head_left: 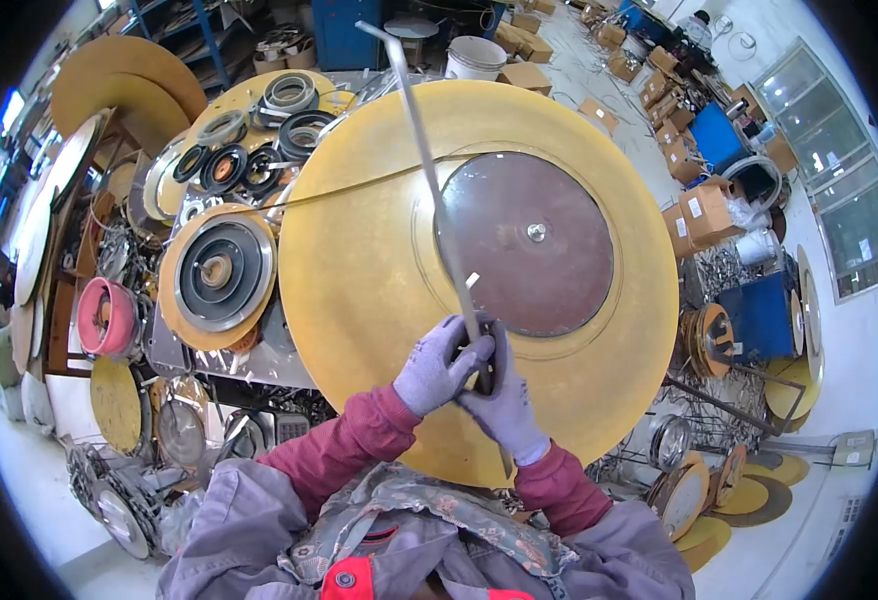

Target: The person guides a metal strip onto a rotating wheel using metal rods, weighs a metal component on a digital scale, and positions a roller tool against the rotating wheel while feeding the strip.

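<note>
A long grey metal bar, bent at its far end, slants across the view above a large yellow disc. My left hand, in a pale purple glove, closes on the bar near its lower part. My right hand, gloved the same way, grips it just beside the left, partly hiding the bar. Below the hands, the lower end shows again by the right wrist. Under the bar lies a round brown plate with a metal spindle at its middle. A thin strip runs from the plate's edge leftward.
Left of the yellow disc stands a reel with dark rings, and several black rings and rolls lie behind it. A pink ring-shaped spool is farther left. A white bucket and cardboard boxes stand around.
</note>
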Motion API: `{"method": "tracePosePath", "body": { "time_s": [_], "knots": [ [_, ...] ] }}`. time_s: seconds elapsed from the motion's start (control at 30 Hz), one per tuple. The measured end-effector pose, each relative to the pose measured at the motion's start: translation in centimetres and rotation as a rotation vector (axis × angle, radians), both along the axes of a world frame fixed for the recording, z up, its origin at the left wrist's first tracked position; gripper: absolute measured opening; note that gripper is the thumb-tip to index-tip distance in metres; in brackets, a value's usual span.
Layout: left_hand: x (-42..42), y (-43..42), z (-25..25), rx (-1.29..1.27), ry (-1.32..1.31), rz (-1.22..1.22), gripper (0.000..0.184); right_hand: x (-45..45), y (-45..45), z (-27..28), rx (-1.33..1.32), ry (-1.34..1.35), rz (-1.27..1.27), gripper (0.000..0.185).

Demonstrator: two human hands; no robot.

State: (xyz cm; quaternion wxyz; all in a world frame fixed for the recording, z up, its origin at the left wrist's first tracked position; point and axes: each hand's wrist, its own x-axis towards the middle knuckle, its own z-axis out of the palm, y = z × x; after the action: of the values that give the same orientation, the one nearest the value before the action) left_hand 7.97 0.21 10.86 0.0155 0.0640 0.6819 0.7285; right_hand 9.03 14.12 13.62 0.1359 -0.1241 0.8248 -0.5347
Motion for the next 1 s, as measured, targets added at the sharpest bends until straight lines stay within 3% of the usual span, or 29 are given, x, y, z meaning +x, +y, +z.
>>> {"method": "tracePosePath", "body": {
  "time_s": [0.03, 0.13, 0.17, 0.27, 0.3, 0.4, 0.43, 0.63, 0.73, 0.87, 1.0],
  "knots": [
    [0.5, -0.5, 0.8, -0.204, 0.129, -0.007, 0.047, -0.5, 0.4, -1.4, 0.019, 0.041, -0.091, 0.074],
    [2.7, 2.5, -0.3, -0.347, 0.284, 0.244, 0.048, -0.5, 1.7, -3.0, -0.11, 0.105, -0.102, 0.059],
    [3.5, 3.2, -0.7, -0.321, 0.277, 0.194, 0.05, 0.2, 2.0, -3.4, 0.014, 0.198, -0.143, 0.048],
    [3.5, 1.6, -5.2, -0.8, 0.368, 0.167, 0.054, 0.5, 3.7, -4.4, 0.048, 0.104, -0.177, 0.045],
    [3.5, 1.3, -5.8, -0.828, 0.238, 0.281, 0.057, 0.1, 4.7, -5.3, -0.011, -0.022, -0.293, 0.045],
    [2.1, 0.6, -8.1, -0.967, 0.159, 0.25, 0.056, -3.0, 6.2, -4.2, 0.03, 0.092, -0.33, 0.045],
    [1.3, 0.2, -8.7, -1.07, 0.135, 0.198, 0.058, -3.9, 6.4, -3.7, 0.001, 0.007, -0.383, 0.045],
    [-1.3, -3.1, -8.6, -1.2, 0.161, 0.13, 0.059, -7.1, 13.3, -5.6, 0.04, 0.246, -0.54, 0.037],
    [-3.2, -1.9, -9.3, -1.227, 0.122, 0.167, 0.06, -8.3, 15.7, -6.9, 0.072, 0.229, -0.581, 0.038],
    [-4.6, 2.8, -9.6, -1.198, 0.057, 0.213, 0.063, -9.7, 15.3, -8.6, 0.258, 0.274, -0.507, 0.036],
    [-5.8, 1.7, -9.8, -1.216, 0.117, 0.244, 0.062, -10.6, 11.6, -8.7, 0.415, 0.343, -0.343, 0.036]
  ]
}}
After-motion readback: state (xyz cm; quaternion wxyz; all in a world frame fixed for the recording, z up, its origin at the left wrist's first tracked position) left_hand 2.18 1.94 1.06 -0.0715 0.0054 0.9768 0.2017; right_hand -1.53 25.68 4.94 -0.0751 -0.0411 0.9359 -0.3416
